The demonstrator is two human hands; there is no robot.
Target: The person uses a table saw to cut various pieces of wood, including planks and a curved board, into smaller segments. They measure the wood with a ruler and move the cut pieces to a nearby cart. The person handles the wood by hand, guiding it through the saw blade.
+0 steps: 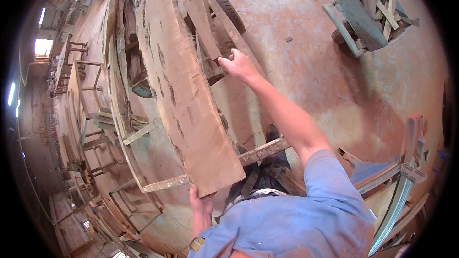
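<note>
Right fingers (224,62) seemingly gripping board (202,27), lengthwise forward

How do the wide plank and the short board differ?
The wide plank is far longer and broader than the short board. The plank's edges look ragged; the board's, straighter. The left hand is at the plank's near end; the right hand touches the board's. Both are brown wood.
</note>
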